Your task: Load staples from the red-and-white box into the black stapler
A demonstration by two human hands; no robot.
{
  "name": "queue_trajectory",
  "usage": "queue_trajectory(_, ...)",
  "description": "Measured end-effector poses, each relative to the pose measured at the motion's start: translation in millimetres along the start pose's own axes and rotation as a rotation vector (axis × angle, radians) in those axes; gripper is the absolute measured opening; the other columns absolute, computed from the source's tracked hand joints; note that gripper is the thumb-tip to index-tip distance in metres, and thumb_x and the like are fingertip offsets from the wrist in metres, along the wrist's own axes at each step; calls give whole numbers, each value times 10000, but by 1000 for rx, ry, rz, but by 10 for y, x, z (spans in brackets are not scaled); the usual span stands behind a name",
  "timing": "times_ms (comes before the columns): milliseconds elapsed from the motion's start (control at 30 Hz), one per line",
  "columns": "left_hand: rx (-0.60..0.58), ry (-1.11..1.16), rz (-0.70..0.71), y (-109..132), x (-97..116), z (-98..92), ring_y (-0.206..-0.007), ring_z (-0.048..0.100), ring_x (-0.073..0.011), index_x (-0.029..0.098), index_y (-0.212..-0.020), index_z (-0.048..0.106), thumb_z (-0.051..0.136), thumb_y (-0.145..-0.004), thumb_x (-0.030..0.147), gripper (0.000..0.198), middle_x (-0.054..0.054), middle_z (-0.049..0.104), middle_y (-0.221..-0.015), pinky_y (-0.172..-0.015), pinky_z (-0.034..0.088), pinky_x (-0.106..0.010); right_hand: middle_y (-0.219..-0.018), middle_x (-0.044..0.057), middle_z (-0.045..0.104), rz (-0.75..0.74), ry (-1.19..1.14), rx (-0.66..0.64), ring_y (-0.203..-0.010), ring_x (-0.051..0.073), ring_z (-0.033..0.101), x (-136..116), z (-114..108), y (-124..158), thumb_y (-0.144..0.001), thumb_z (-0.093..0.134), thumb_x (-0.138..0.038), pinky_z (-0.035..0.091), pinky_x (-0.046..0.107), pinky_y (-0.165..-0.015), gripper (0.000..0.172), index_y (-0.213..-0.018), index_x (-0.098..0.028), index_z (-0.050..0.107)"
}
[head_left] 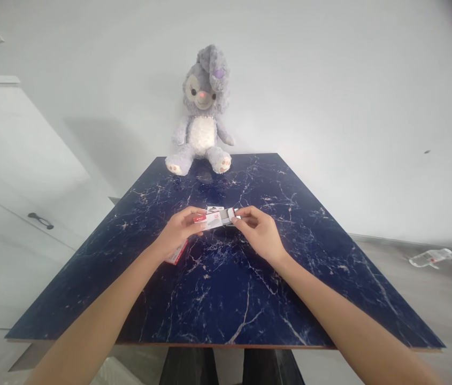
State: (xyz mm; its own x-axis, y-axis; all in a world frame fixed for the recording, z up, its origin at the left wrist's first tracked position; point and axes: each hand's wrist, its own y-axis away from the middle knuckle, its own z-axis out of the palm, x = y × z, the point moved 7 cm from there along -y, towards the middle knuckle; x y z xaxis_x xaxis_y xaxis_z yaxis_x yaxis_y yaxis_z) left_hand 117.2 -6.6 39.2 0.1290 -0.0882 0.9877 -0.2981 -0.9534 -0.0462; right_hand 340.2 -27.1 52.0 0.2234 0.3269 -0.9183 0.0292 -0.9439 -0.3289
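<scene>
A small white and red box (pixel 214 219) is held just above the middle of the dark blue marble table (pixel 229 299). My left hand (pixel 177 231) pinches its left end. My right hand (pixel 260 230) grips the grey inner part (pixel 230 215) that sticks out of its right end. A second red and white box (pixel 177 253) lies on the table under my left hand, partly hidden. Another small card or packet (pixel 214 208) lies flat just behind the held box.
A grey plush rabbit (pixel 204 115) sits at the table's far edge against the white wall. A white cabinet with a dark handle (pixel 40 220) stands to the left. A clear plastic wrapper (pixel 438 258) lies on the floor at the right.
</scene>
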Motion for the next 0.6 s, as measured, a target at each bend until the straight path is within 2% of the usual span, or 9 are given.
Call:
queue_trajectory(200,15,-96,47,15,60,2,-1048,679,-265,219,-1116,656,775,-774,453,431,-88,720,-1162,-884,549,-390,-888,39,746,2,-8,-7,-776,199,704,-24,-18,-3,-845,701,-430,565,322,-721,217,-919,-226,690)
queue_trajectory(400,2,-118,68,22,92,26,-1007,699,-247,214,-1103,663,798,-760,442,433,-84,727,-1159,-913,546,-398,-878,36,744,0,-47,-33,-782,196,705,-16,-35,-29,-837,715,-449,567,318,-719,236,-908,-225,684)
queue_trajectory(600,-63,-102,72,26,61,122,-1012,699,-244,216,-1115,660,793,-769,429,428,-83,720,-1167,-903,554,-400,-903,38,748,-31,-57,-158,-768,188,700,-39,111,32,-836,719,-448,570,316,-719,240,-923,-226,695)
